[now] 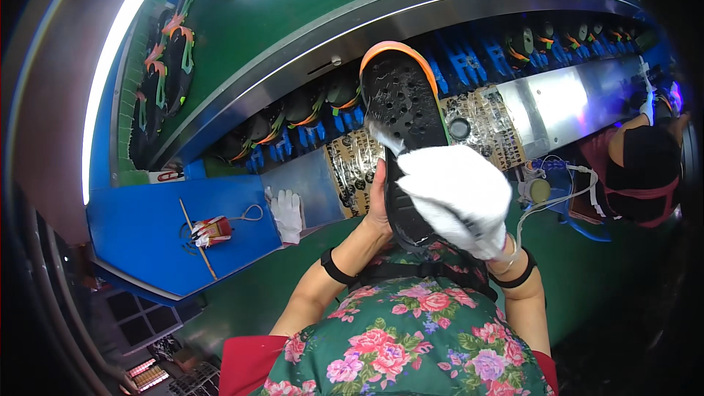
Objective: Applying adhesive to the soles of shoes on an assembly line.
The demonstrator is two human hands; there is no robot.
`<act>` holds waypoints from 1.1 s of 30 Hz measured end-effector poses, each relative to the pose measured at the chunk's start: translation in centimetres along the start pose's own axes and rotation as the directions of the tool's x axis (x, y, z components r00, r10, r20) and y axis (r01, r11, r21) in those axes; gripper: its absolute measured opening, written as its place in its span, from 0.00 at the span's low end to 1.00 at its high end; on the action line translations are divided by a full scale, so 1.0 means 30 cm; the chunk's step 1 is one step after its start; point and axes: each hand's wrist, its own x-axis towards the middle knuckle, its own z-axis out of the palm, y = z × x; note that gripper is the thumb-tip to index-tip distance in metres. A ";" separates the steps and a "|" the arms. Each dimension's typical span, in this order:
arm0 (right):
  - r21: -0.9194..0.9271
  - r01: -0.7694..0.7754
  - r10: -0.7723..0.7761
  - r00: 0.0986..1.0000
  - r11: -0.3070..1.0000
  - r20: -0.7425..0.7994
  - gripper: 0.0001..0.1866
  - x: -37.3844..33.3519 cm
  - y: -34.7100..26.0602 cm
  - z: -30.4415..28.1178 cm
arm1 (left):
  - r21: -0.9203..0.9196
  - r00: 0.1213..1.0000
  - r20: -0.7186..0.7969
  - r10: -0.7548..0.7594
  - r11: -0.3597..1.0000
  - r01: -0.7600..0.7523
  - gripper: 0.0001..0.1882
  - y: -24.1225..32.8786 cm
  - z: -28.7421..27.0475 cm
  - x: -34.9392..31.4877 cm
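Observation:
A black shoe sole (402, 103) with an orange rim and rows of round holes stands out in front of me, its toe pointing away. My left hand (378, 202) is bare and closed on the sole's left edge, with its thumb along the side and its fingers hidden beneath. In a white knit glove, my right hand (458, 194) is closed around what looks like a brush with pale bristles (386, 137). The bristles touch the sole's upper face near its middle; the glove hides the handle. A dark round cup (459, 129) sits just right of the sole.
Behind the metal ledge (561, 103), shoe parts (301, 108) stand on blue racks. A green conveyor (293, 37) runs beyond, carrying more shoe parts. On the left, a blue board (147, 224) holds a red-and-white box (213, 231), near a white glove (287, 214). Another person (645, 169) works at right.

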 end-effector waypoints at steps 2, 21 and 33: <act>0.191 -0.004 0.028 0.992 0.982 -0.122 0.13 0.058 -0.005 -0.015 | -0.141 0.998 0.067 0.007 0.990 0.002 0.48 0.016 -0.020 -0.006; 0.300 -0.047 0.066 0.996 0.953 -0.054 0.14 -0.045 0.022 0.041 | -0.053 0.963 0.154 0.220 0.975 -0.215 0.59 0.073 0.178 0.164; 0.127 0.085 -0.081 0.996 0.988 -0.036 0.16 -0.055 0.045 0.035 | -0.091 0.966 0.221 0.133 0.989 -0.115 0.62 0.121 0.154 0.192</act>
